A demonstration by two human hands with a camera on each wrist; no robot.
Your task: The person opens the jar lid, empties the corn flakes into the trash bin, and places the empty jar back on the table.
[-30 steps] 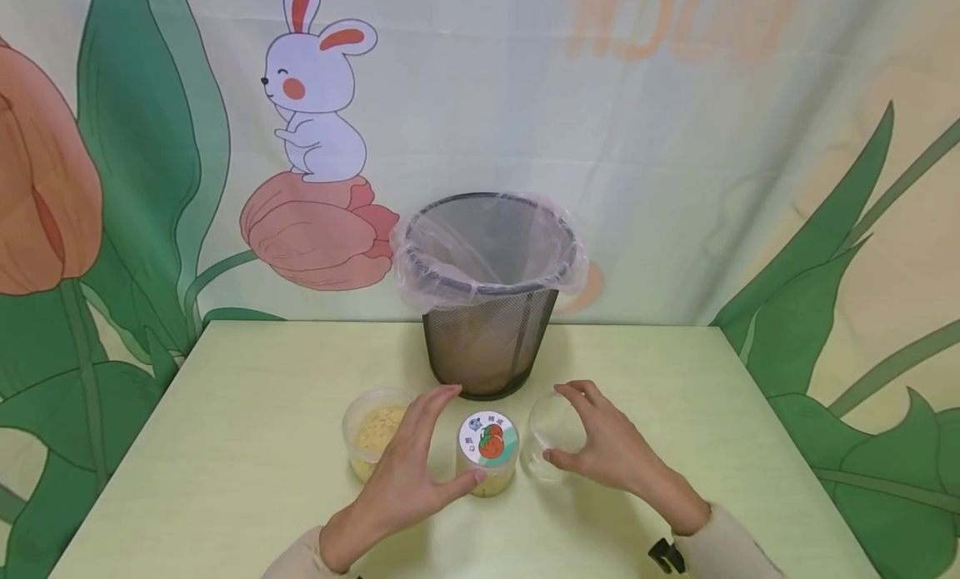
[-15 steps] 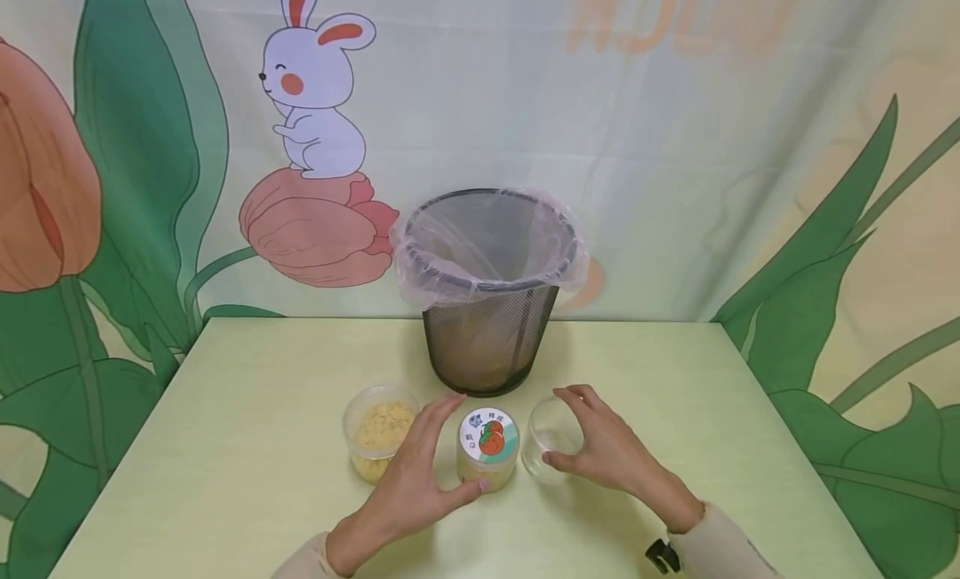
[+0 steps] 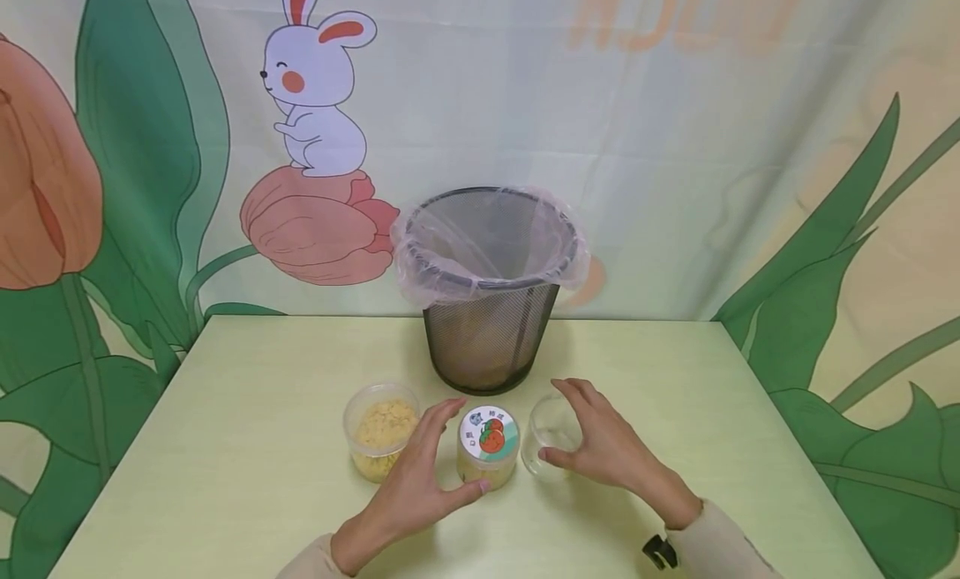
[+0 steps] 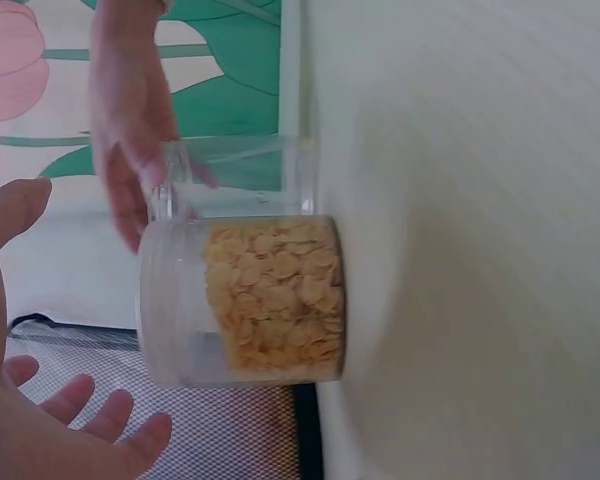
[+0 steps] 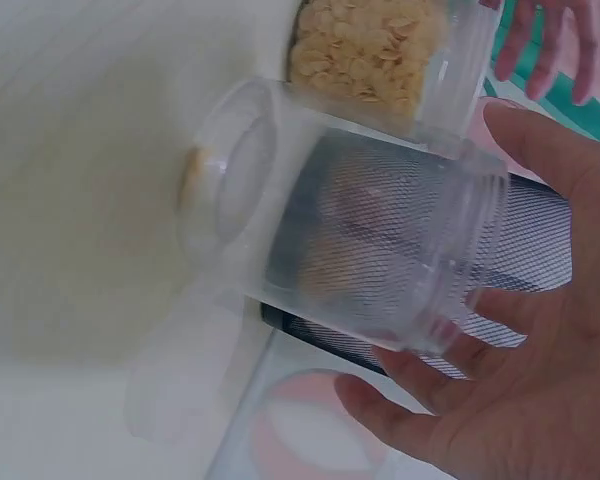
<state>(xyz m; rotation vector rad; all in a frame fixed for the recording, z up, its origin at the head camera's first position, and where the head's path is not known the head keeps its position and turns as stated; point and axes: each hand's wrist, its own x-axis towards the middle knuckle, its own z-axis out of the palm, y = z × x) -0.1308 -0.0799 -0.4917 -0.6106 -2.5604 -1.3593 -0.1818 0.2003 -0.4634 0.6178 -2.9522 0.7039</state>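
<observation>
A small clear jar (image 3: 483, 472) of yellow flakes stands upright in the middle, its white-and-green lid (image 3: 489, 433) printed with orange-red fruit. My left hand (image 3: 412, 479) is spread beside it, thumb overlapping its front in the head view; the left wrist view shows a gap between the fingers and this jar. To the right stands a see-through jar (image 5: 370, 235) with no lid and a small brownish bit at its base. My right hand (image 3: 611, 441) arches around its rim, fingers loosely curved and spread. Left of the middle, a wider open tub (image 3: 375, 466) holds yellow flakes (image 3: 386, 425).
Behind the jars is a black mesh wastebasket (image 3: 487, 337) with a pale pink plastic liner (image 3: 435, 283) folded over its rim. The pale green table (image 3: 247, 446) ends at a curtain (image 3: 660, 187) printed with a rabbit and tulips. A black clip (image 3: 660, 552) sits by the right sleeve.
The left hand has shifted slightly right and down, uncovering more of the flake tub. The right hand's fingers have risen a little at the see-through jar's rim. The jars keep their places.
</observation>
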